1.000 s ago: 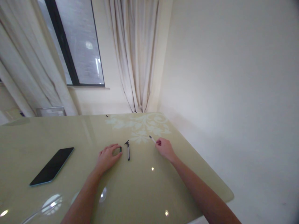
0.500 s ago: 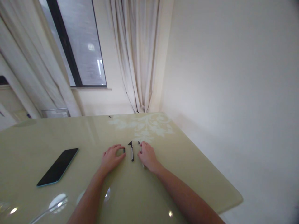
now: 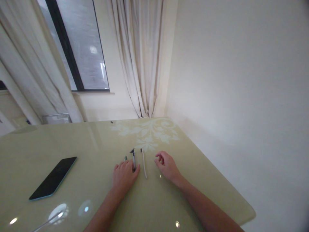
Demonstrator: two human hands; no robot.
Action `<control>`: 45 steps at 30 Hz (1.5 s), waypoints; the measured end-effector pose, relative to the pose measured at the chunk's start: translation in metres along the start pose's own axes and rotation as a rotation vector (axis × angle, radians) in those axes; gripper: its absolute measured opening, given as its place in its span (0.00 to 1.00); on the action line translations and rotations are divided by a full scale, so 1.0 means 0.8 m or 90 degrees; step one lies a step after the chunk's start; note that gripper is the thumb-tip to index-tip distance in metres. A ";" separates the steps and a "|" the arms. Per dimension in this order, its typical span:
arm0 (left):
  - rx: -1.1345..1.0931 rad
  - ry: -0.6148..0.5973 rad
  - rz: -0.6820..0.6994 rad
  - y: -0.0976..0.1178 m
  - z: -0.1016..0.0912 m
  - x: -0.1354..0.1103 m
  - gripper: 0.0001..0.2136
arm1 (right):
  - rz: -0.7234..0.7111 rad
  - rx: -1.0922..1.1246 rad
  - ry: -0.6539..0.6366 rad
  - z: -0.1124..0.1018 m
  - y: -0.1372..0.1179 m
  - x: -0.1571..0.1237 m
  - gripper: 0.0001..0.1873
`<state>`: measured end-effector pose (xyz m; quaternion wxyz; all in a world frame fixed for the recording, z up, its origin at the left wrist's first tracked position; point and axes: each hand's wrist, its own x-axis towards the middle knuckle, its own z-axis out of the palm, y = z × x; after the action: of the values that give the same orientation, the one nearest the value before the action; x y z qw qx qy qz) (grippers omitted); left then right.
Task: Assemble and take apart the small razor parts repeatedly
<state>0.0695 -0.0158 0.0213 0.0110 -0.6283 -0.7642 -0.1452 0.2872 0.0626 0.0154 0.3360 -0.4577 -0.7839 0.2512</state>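
A razor (image 3: 134,158) with a dark head lies on the table, its head pointing away from me. My left hand (image 3: 124,175) rests low over the razor's lower handle, thumb to the right of it and fingers to the left, thumb and fingers apart. Just beyond those fingertips pokes the end of a small dark-green object (image 3: 125,158); the rest is hidden under the hand. Right of the razor lies a pale toothbrush (image 3: 144,166) with a dark head. My right hand (image 3: 168,166) is farther right, fingers loosely curled and apart, holding nothing.
A black tablet-like device (image 3: 54,178) with a blue-green edge lies at left on the glossy table (image 3: 96,145). A tiny dark piece (image 3: 111,122) sits near the far edge. The table's right edge runs close to the wall (image 3: 229,96).
My right hand has let go of the toothbrush and moved right. The left hand has shifted right, from beside the small dark-green object to over the razor's handle. The view has tilted slightly.
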 end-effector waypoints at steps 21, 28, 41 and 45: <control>-0.799 -0.057 0.043 0.014 -0.025 -0.016 0.27 | 0.088 0.654 -0.374 -0.008 -0.049 -0.026 0.24; -0.903 -0.115 0.024 0.014 -0.013 -0.018 0.24 | 0.103 0.645 -0.395 -0.002 -0.051 -0.027 0.27; -0.725 -0.029 0.010 0.025 -0.001 0.003 0.24 | 0.162 0.780 -0.231 -0.014 -0.031 0.003 0.34; -0.361 -0.073 0.166 0.086 0.005 0.044 0.18 | 0.148 0.794 0.095 -0.045 -0.003 0.030 0.34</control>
<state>0.1289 0.0302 0.0391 -0.1890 -0.7062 -0.6058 -0.3140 0.3043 0.0861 0.0474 0.5636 -0.2748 -0.4099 0.6624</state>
